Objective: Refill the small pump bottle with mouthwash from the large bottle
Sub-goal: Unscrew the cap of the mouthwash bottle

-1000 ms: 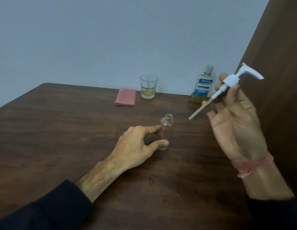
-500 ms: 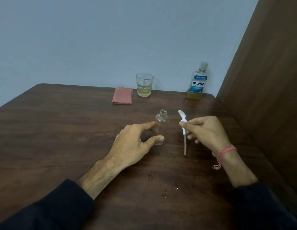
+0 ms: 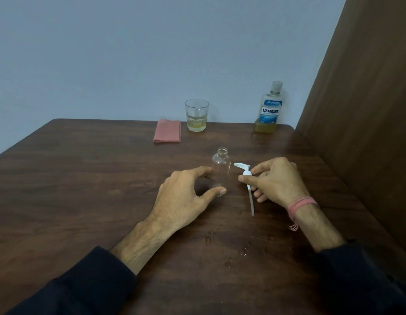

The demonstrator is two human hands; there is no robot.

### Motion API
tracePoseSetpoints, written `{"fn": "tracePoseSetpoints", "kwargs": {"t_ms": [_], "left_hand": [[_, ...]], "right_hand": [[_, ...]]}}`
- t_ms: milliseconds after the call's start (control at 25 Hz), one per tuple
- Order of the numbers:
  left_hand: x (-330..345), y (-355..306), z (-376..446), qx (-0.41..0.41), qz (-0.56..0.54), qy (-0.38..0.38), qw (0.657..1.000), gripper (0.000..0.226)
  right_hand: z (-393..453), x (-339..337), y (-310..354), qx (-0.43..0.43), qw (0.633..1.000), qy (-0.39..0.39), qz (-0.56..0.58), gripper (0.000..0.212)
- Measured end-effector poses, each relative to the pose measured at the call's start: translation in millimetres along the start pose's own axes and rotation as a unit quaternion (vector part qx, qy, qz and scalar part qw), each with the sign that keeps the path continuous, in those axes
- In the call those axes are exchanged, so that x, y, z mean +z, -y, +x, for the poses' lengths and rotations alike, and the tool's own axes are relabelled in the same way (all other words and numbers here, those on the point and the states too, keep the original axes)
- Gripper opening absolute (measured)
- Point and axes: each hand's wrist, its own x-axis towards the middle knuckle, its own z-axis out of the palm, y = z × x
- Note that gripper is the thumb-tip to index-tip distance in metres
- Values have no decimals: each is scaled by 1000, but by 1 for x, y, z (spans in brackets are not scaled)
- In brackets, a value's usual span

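The small clear bottle point(image 3: 221, 168) stands upright and uncapped in the middle of the dark wooden table point(image 3: 83, 178). My left hand point(image 3: 186, 196) holds it between thumb and forefinger near its base. The white pump head point(image 3: 245, 172) with its long dip tube lies low beside the bottle on the right, pinched in my right hand point(image 3: 277, 180), tube tip touching the table. The large mouthwash bottle point(image 3: 269, 109), capped and with a little yellow liquid at the bottom, stands at the far right edge by the wall.
A drinking glass point(image 3: 196, 115) with some yellowish liquid and a folded pink cloth point(image 3: 167, 131) sit at the back. A brown panel point(image 3: 356, 110) borders the table on the right. A few droplets point(image 3: 229, 248) lie on the wood near me.
My right hand has come down from the upper right with the pump head and now rests it on the table beside the small bottle. The left hand kept its hold.
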Motion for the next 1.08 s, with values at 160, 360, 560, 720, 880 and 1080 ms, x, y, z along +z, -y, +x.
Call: {"fn": "tracePoseSetpoints", "kwargs": {"t_ms": [160, 360, 560, 720, 880, 1080], "left_hand": [[0, 2, -1, -7, 4, -19, 1000, 66], [-10, 10, -3, -3, -71, 2, 997, 119], [-79, 28, 53, 55, -148, 124, 980, 99], [-81, -9, 139, 101, -101, 85, 986, 57], [-29, -50, 219, 104, -52, 179, 977, 65], [26, -85, 282, 48, -45, 320, 945, 105]], "right_hand": [[0, 0, 2, 14, 1000, 15, 23, 24], [-4, -15, -1, 29, 997, 15, 74, 42], [10, -43, -11, 26, 985, -13, 171, 38], [58, -61, -6, 30, 973, -38, 226, 33], [119, -57, -9, 46, 965, -51, 254, 53], [186, -54, -25, 47, 978, -75, 191, 78]]}}
